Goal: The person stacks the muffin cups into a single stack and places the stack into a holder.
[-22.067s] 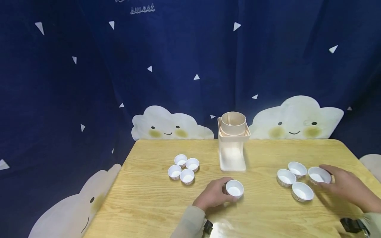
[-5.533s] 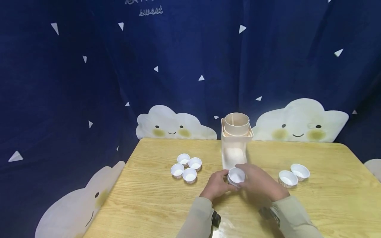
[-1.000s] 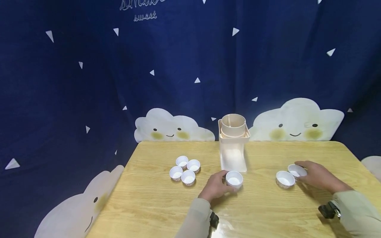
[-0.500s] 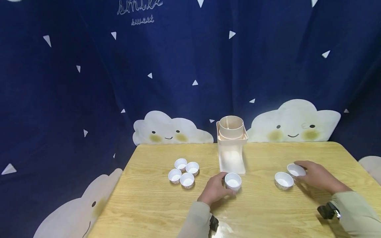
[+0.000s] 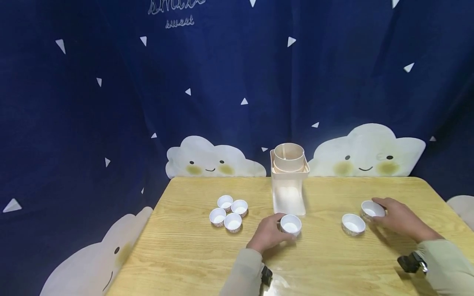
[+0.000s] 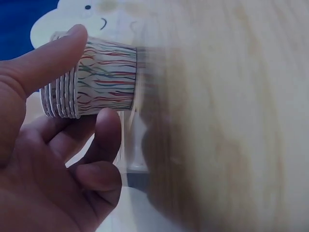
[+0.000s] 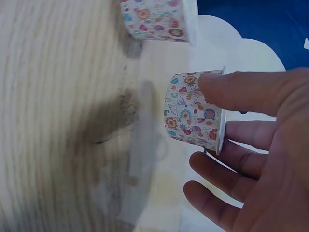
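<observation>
At the table's middle, my left hand [image 5: 267, 233] grips a stack of nested paper baking cups [image 5: 291, 224]. The left wrist view shows wavy coloured lines on the outermost cup [image 6: 108, 75] and several rims packed together under the thumb. To the right, my right hand [image 5: 400, 218] pinches a single paper baking cup [image 5: 372, 209] at its rim between thumb and fingers. Flowers are printed on this cup's wall [image 7: 190, 113] in the right wrist view. Another floral cup [image 5: 353, 224] stands beside it, a small gap apart.
Several white-lined baking cups [image 5: 233, 222] stand clustered left of the stack. A beige plastic stand with a round holder on top [image 5: 289, 181] is behind the stack, close to my left fingers. The wooden table [image 5: 192, 255] ends at a blue curtain [image 5: 222, 61].
My right hand has drawn its cup slightly right, away from its neighbour. Earlier that hand was at the stack, and several cups stood on the right. My left hand keeps hold of the stack.
</observation>
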`<action>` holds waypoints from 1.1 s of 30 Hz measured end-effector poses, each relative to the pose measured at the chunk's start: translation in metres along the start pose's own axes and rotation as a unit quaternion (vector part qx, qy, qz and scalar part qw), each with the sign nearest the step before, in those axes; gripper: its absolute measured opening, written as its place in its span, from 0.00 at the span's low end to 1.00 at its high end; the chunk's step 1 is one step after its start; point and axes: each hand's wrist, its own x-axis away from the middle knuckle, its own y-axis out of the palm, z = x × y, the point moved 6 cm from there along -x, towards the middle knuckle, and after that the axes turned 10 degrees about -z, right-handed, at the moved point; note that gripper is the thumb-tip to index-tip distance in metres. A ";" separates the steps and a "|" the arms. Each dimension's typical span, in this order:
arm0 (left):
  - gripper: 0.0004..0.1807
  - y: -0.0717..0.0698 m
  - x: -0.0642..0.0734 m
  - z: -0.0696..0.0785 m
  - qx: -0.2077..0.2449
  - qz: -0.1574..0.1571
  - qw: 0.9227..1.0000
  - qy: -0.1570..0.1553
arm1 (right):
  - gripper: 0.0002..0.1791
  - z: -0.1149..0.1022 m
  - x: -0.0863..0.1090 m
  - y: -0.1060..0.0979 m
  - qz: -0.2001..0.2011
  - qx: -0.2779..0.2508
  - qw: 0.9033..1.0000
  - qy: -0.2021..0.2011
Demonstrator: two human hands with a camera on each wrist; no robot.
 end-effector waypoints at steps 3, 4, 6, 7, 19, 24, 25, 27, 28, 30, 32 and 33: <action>0.30 -0.001 0.000 -0.002 0.000 0.005 1.000 -0.007 | 0.38 -0.004 0.000 -0.002 -0.002 -0.002 1.000 0.003; 0.30 -0.001 0.000 -0.001 0.001 0.006 1.000 -0.006 | 0.38 -0.005 0.001 -0.003 0.000 -0.003 1.000 0.004; 0.29 -0.001 -0.001 -0.002 0.003 0.006 1.000 -0.007 | 0.38 -0.008 0.002 -0.005 0.008 -0.001 1.000 0.000; 0.29 -0.001 -0.001 -0.002 0.003 0.008 1.000 -0.004 | 0.37 -0.009 0.002 -0.006 0.010 -0.001 1.000 -0.003; 0.29 0.000 -0.001 -0.004 -0.002 0.008 1.000 -0.005 | 0.39 -0.038 0.007 -0.012 0.024 0.021 0.999 -0.015; 0.29 0.001 -0.002 -0.006 -0.004 0.009 1.000 -0.007 | 0.38 -0.054 0.006 -0.016 0.032 0.031 0.999 -0.025; 0.29 0.001 -0.002 -0.006 -0.004 0.009 1.000 -0.007 | 0.38 -0.056 0.006 -0.016 0.033 0.033 0.999 -0.028; 0.29 0.001 -0.003 -0.006 -0.004 0.009 1.000 -0.007 | 0.37 -0.063 0.007 -0.017 0.036 0.038 0.998 -0.034; 0.29 0.001 -0.003 -0.006 -0.004 0.009 1.000 -0.007 | 0.37 -0.066 0.006 -0.017 0.036 0.041 0.998 -0.035; 0.29 0.001 -0.003 -0.006 -0.003 0.010 1.000 -0.007 | 0.37 -0.072 0.007 -0.018 0.040 0.047 0.997 -0.041; 0.30 0.001 -0.002 -0.006 -0.001 0.011 1.000 -0.009 | 0.36 -0.079 0.007 -0.019 0.045 0.051 0.996 -0.051; 0.30 0.001 -0.002 -0.006 0.000 0.011 1.000 -0.009 | 0.36 -0.082 0.007 -0.019 0.048 0.053 0.996 -0.058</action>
